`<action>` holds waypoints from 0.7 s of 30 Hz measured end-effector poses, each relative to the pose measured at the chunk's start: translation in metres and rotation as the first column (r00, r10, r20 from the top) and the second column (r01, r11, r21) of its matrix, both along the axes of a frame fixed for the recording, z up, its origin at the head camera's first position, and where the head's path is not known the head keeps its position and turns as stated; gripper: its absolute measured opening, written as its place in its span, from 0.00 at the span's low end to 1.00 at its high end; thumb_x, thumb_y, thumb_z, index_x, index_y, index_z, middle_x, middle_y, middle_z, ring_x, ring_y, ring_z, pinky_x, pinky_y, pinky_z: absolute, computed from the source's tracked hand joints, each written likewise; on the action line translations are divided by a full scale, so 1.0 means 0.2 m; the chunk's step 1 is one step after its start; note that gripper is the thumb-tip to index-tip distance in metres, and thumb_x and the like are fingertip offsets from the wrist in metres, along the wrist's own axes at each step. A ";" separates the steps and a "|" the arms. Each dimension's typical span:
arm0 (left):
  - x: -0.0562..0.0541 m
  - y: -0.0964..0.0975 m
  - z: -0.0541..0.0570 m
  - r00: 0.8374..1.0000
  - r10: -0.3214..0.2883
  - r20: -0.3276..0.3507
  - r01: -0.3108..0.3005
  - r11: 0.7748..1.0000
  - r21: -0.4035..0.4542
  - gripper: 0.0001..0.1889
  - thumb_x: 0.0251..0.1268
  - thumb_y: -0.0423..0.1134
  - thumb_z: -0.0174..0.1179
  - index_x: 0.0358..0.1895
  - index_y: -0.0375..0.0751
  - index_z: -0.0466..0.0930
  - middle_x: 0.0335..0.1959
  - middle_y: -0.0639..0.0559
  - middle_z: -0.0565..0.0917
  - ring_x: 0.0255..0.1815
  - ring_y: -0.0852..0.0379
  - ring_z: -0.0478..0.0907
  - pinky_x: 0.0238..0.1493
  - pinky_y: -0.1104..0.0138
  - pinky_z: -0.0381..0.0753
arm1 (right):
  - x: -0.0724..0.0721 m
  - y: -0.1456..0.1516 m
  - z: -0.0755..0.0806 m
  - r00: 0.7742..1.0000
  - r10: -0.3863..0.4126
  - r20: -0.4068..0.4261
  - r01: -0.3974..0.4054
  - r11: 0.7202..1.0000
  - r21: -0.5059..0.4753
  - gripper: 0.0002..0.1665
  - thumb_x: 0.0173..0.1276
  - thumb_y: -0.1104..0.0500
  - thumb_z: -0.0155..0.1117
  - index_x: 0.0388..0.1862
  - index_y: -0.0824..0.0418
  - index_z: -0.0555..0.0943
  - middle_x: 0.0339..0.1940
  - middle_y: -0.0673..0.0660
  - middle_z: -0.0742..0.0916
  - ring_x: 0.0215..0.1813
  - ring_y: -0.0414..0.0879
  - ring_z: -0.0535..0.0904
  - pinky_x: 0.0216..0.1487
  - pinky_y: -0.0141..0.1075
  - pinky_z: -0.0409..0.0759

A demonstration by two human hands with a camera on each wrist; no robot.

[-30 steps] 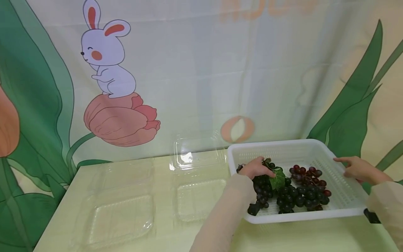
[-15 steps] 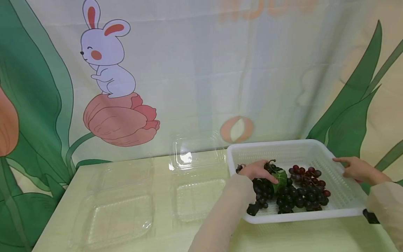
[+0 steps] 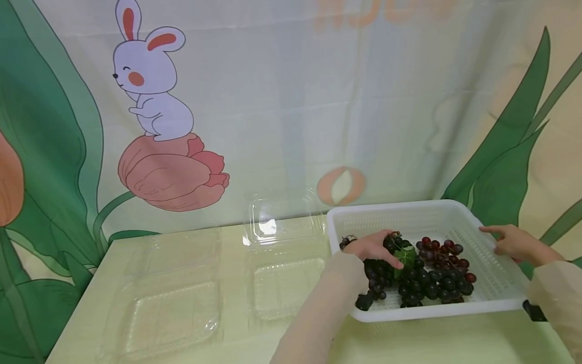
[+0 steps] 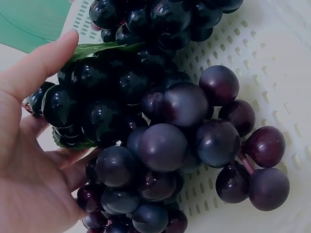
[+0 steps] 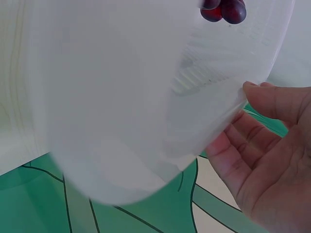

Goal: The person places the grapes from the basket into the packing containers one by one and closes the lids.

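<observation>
In the head view my left hand (image 3: 374, 247) reaches into a white perforated plastic basket (image 3: 423, 313) and grips a bunch of black grapes (image 4: 99, 92) with a green leaf (image 3: 404, 258). The left wrist view has the thumb over the leaf and the fingers along the bunch's other side. A dusky purple bunch (image 4: 163, 148) lies against it, close to the fingers. At the basket's right side my right hand (image 3: 518, 243) holds the rim, thumb on the inner side and fingers outside, as the right wrist view shows.
More black grapes (image 3: 447, 285) and a bunch of red grapes (image 3: 443, 253) lie in the basket. Left of it, two clear plastic clamshell boxes, a nearer-left box (image 3: 173, 318) and a second box (image 3: 288, 288), stand with lids raised. A printed cloth (image 3: 273, 101) hangs behind the table.
My left hand and the leafy black bunch have shifted slightly to the right within the basket, and the leaf has turned a little. My right hand stays at the rim.
</observation>
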State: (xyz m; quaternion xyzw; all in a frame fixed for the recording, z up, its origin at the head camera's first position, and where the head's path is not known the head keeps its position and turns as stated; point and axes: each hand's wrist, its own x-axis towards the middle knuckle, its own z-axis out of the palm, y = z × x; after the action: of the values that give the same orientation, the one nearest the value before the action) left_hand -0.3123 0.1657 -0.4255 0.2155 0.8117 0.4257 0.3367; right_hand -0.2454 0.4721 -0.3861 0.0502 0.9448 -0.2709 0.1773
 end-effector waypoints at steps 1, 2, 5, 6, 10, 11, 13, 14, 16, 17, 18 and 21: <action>0.00 0.00 0.00 1.000 -0.006 -0.012 0.006 1.000 -0.009 0.44 0.44 0.41 0.68 0.65 0.63 0.53 0.67 0.58 0.56 0.68 0.55 0.54 0.59 0.57 0.64 | 0.00 0.00 0.00 1.000 -0.001 0.002 0.001 1.000 0.001 0.39 0.52 0.70 0.53 0.62 0.78 0.50 0.45 0.79 0.72 0.31 0.45 0.73 0.27 0.38 0.75; 0.00 0.00 0.00 0.999 -0.014 -0.031 0.013 1.000 -0.020 0.44 0.43 0.42 0.68 0.65 0.64 0.52 0.67 0.58 0.57 0.67 0.55 0.54 0.58 0.57 0.64 | 0.00 0.00 0.00 1.000 -0.001 0.005 0.001 1.000 0.001 0.40 0.52 0.70 0.53 0.62 0.78 0.50 0.45 0.79 0.72 0.31 0.45 0.73 0.28 0.38 0.76; 0.00 0.00 0.00 0.995 -0.034 -0.096 0.028 0.998 -0.061 0.45 0.42 0.45 0.69 0.65 0.65 0.51 0.67 0.57 0.58 0.66 0.55 0.57 0.57 0.58 0.66 | 0.00 0.00 0.00 1.000 -0.003 0.011 0.003 1.000 -0.001 0.40 0.52 0.70 0.53 0.63 0.78 0.50 0.46 0.80 0.71 0.31 0.46 0.74 0.29 0.38 0.77; 0.01 0.00 0.00 0.992 -0.038 -0.117 0.029 0.997 -0.075 0.45 0.42 0.46 0.69 0.65 0.65 0.51 0.67 0.57 0.59 0.66 0.55 0.58 0.57 0.59 0.67 | 0.00 0.00 0.00 1.000 -0.003 0.012 0.003 1.000 -0.003 0.40 0.52 0.70 0.53 0.63 0.78 0.50 0.47 0.80 0.71 0.31 0.46 0.74 0.29 0.38 0.77; 0.01 0.01 -0.01 0.985 -0.045 -0.168 0.025 0.992 -0.120 0.47 0.41 0.48 0.69 0.66 0.64 0.49 0.66 0.56 0.60 0.65 0.54 0.59 0.55 0.59 0.68 | 0.00 0.00 0.00 1.000 -0.002 0.007 0.002 1.000 -0.008 0.40 0.52 0.70 0.53 0.63 0.78 0.50 0.47 0.80 0.71 0.31 0.46 0.74 0.29 0.38 0.77; 0.01 0.01 -0.01 0.984 -0.044 -0.172 0.022 0.991 -0.129 0.47 0.41 0.49 0.69 0.66 0.64 0.49 0.66 0.57 0.59 0.65 0.54 0.60 0.55 0.59 0.68 | 0.00 0.00 0.00 1.000 -0.002 0.004 0.002 1.000 -0.007 0.40 0.52 0.70 0.53 0.63 0.78 0.50 0.46 0.80 0.72 0.31 0.45 0.74 0.28 0.38 0.77; 0.01 0.02 -0.01 0.984 -0.041 -0.174 0.015 0.989 -0.147 0.48 0.41 0.49 0.69 0.66 0.64 0.49 0.66 0.58 0.60 0.65 0.54 0.60 0.54 0.59 0.69 | 0.01 0.00 0.00 1.000 -0.002 -0.001 0.002 1.000 -0.007 0.40 0.52 0.70 0.52 0.63 0.78 0.50 0.45 0.79 0.73 0.31 0.45 0.74 0.27 0.38 0.76; 0.02 0.02 -0.01 0.984 -0.039 -0.175 0.012 0.988 -0.154 0.47 0.40 0.50 0.69 0.66 0.64 0.49 0.66 0.58 0.60 0.64 0.54 0.61 0.54 0.59 0.69 | 0.01 -0.01 0.00 1.000 -0.002 -0.003 0.002 1.000 -0.007 0.40 0.52 0.70 0.52 0.63 0.78 0.50 0.45 0.79 0.73 0.30 0.45 0.74 0.27 0.38 0.75; 0.02 0.02 0.00 0.984 -0.038 -0.177 0.008 0.986 -0.166 0.47 0.40 0.50 0.69 0.66 0.63 0.50 0.65 0.58 0.61 0.63 0.53 0.62 0.53 0.59 0.69 | 0.00 -0.01 0.00 1.000 0.000 -0.006 0.000 1.000 -0.007 0.40 0.51 0.70 0.52 0.63 0.78 0.50 0.45 0.78 0.74 0.30 0.45 0.73 0.26 0.38 0.74; 0.02 0.02 0.00 0.983 -0.038 -0.180 0.006 0.985 -0.173 0.47 0.40 0.50 0.69 0.66 0.63 0.50 0.65 0.58 0.62 0.63 0.53 0.63 0.53 0.59 0.70 | 0.00 -0.01 0.00 1.000 0.000 -0.007 0.000 1.000 -0.007 0.40 0.52 0.70 0.52 0.63 0.78 0.50 0.44 0.78 0.74 0.30 0.45 0.73 0.26 0.38 0.74; 0.03 0.02 0.00 0.982 -0.039 -0.182 0.006 0.984 -0.178 0.46 0.41 0.50 0.69 0.66 0.62 0.50 0.65 0.57 0.63 0.62 0.53 0.64 0.52 0.59 0.70 | 0.00 -0.01 0.00 1.000 0.000 -0.008 0.000 1.000 -0.006 0.39 0.52 0.70 0.52 0.63 0.78 0.50 0.45 0.78 0.74 0.30 0.45 0.73 0.26 0.38 0.74; 0.03 0.02 0.00 0.981 -0.047 -0.189 0.010 0.981 -0.193 0.45 0.41 0.50 0.68 0.65 0.61 0.51 0.63 0.56 0.64 0.60 0.52 0.66 0.50 0.60 0.71 | 0.01 -0.01 0.00 1.000 0.002 -0.005 -0.002 1.000 -0.007 0.39 0.52 0.70 0.52 0.63 0.78 0.50 0.45 0.78 0.74 0.30 0.45 0.73 0.26 0.38 0.74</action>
State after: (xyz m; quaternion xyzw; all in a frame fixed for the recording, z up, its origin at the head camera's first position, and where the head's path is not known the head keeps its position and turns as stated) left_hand -0.3067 0.1696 -0.4250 0.2342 0.8743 0.3182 0.2819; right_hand -0.2444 0.4708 -0.3853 0.0479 0.9444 -0.2741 0.1752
